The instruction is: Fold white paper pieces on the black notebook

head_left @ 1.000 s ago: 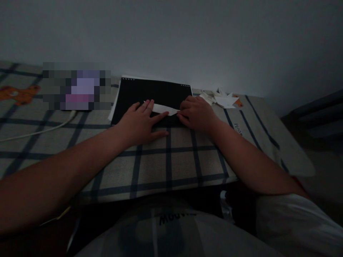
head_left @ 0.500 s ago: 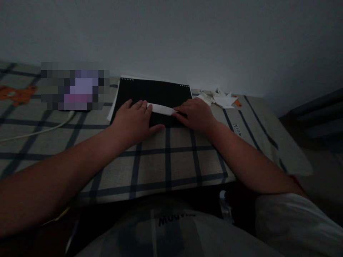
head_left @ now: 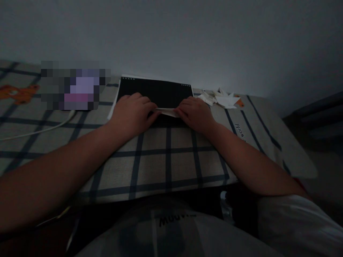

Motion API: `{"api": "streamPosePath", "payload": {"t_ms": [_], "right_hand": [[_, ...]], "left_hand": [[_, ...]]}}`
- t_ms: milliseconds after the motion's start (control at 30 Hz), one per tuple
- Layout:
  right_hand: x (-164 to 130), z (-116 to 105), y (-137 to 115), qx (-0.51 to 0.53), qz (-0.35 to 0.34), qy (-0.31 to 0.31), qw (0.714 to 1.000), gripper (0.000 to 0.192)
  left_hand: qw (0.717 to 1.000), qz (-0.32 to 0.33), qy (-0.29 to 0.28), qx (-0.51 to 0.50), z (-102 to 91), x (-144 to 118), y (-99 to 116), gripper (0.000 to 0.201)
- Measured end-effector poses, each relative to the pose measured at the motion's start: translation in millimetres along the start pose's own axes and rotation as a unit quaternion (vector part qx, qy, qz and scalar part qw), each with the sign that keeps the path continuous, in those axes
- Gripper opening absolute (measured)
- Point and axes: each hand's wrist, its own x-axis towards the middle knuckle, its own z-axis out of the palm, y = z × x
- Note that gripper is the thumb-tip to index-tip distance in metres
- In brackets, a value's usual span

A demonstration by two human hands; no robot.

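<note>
We're pinching the white paper (head_left: 167, 112) w/ L hand (head_left: 134, 111) at one end & R hand (head_left: 197, 112) at the other, so it's sitting btwn them, over the black pad (head_left: 158, 92). Folded papers (head_left: 226, 101) are lying just beyond R hand.

On my feed I register dim, low-contrast exposure, with flat grey light on the wall (head_left: 171, 43) at 12 o'clock, deep shadow below the tablecloth (head_left: 182, 162) toward 6 o'clock, coarse pixelation over a glowing purple screen (head_left: 84, 85) near 10 o'clock, and softened fine detail.
</note>
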Motion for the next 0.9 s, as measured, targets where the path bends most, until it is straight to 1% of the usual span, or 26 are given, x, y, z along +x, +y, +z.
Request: {"api": "streamPosePath", "payload": {"t_ms": [167, 267, 367, 400, 467, 533, 633, 700, 800, 900], "right_hand": [[1, 3, 7, 0.032, 0.025, 0.002, 0.999, 0.055], [1, 4, 9, 0.067, 0.019, 0.016, 0.997, 0.06], [-1, 3, 8, 0.095, 0.005, 0.044, 0.994, 0.062], [-1, 3, 7, 0.103, -0.001, 0.057, 0.993, 0.061], [-3, 4, 8, 0.122, -0.023, 0.091, 0.988, 0.059], [-4, 4, 9, 0.145, -0.058, 0.131, 0.979, 0.054], [-5, 4, 11, 0.16, -0.116, 0.177, 0.964, 0.043], [-6, 3, 11, 0.15, -0.141, 0.185, 0.961, 0.038], [-7, 1, 9, 0.135, -0.148, 0.184, 0.962, 0.035], [-8, 2, 9, 0.129, -0.147, 0.19, 0.962, 0.031]], "left_hand": [[1.0, -0.002, -0.009, -0.006, 3.1, 2, -1, 0.054], [1.0, -0.005, -0.003, -0.012, 2.5, 2, -2, 0.054], [1.0, -0.007, 0.004, -0.025, 1.0, 2, -4, 0.047], [0.999, -0.002, 0.013, -0.031, 1.3, 3, -6, 0.044], [0.998, 0.019, 0.049, -0.046, 3.4, 4, -10, 0.037], [0.992, 0.042, 0.099, -0.062, 6.6, 4, -15, 0.026], [0.984, 0.05, 0.153, -0.069, 9.2, 2, -18, 0.012], [0.98, 0.053, 0.179, -0.073, 8.8, -1, -17, 0.007], [0.971, 0.068, 0.207, -0.099, 7.9, -4, -14, 0.004], [0.971, 0.077, 0.204, -0.098, 8.2, -4, -12, 0.002]]}}
